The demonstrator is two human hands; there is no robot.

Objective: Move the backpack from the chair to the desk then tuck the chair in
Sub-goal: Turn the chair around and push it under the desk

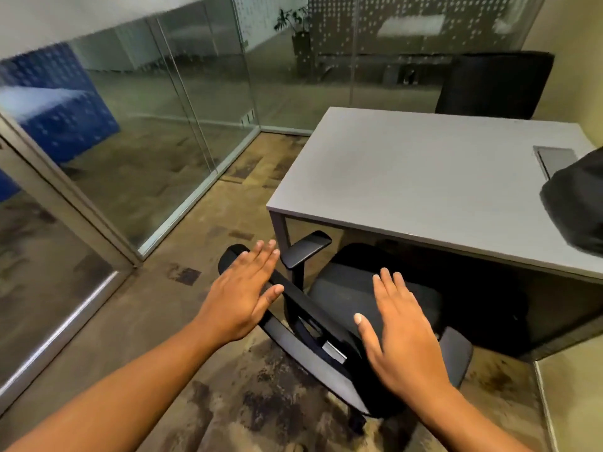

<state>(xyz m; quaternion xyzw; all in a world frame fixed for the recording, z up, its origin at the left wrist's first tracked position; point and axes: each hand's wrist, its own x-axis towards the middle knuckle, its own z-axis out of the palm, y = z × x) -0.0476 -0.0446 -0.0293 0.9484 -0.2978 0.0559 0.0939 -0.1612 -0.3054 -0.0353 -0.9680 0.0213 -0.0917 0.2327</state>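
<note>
Two flat hands over black chair (342,308), dark backpack (574,207) on desk (408,177)

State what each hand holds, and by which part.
Nothing is held. The left hand and right hand are open, fingers spread, above the chair.

no text, label, brand, number or sign is showing readably anywhere in this view. the glass partition (408,44) is carrying only a pattern of small white dots, not letters, and the blue panel (58,102) behind the glass is showing the same kind of dots, blurred.
</note>
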